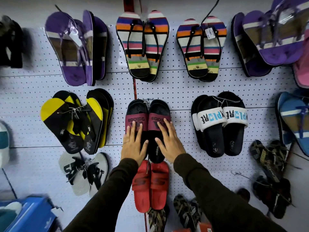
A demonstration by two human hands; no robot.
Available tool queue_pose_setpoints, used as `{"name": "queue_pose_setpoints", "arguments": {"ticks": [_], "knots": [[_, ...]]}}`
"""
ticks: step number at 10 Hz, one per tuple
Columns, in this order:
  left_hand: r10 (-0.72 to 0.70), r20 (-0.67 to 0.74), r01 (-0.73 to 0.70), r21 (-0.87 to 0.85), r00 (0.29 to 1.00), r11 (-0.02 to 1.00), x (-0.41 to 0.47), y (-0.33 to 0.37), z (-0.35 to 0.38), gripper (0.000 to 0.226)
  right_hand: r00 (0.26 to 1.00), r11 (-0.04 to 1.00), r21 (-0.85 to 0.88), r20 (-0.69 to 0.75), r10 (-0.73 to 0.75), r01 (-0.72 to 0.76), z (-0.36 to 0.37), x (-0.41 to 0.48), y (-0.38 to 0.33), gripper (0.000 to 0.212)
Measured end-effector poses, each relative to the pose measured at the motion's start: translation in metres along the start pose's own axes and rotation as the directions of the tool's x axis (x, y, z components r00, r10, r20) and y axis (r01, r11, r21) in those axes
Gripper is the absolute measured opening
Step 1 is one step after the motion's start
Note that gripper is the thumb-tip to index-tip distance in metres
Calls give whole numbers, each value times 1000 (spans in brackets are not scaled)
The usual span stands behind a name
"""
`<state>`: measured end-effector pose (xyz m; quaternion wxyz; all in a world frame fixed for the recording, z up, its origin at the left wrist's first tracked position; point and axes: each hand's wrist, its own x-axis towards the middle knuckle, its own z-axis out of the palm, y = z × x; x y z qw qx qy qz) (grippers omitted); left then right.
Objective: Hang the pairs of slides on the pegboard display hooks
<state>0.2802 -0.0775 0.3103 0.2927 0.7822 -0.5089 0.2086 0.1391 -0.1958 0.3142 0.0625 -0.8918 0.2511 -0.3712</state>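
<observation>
A pair of black slides with maroon straps (155, 114) hangs from a small metal hook (148, 99) in the middle of the white pegboard (180, 84). My left hand (133, 144) lies flat on the left slide, fingers spread, fingertips on its maroon strap. My right hand (168, 143) presses flat on the right slide in the same way. Neither hand grips anything. Both sleeves are dark.
Around it hang other pairs: red slides (150, 185) just below, black-and-white slides (220, 124) to the right, yellow-black flip-flops (73, 121) to the left, striped sandals (142, 46) above, purple ones (75, 47) top left. A blue box (33, 215) sits bottom left.
</observation>
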Motion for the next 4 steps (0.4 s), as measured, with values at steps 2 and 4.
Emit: {"name": "queue_pose_setpoints", "arguments": {"ticks": [2,4], "knots": [[-59,9,59,6,998,998,-5,11,-5,66,1000,979,204,10,14,-16,-66,-6,-3,54],[-95,-69,94,-18,993,995,-6,54,-20,66,773,902,256,-623,-121,348,-268,-30,40,37]]}}
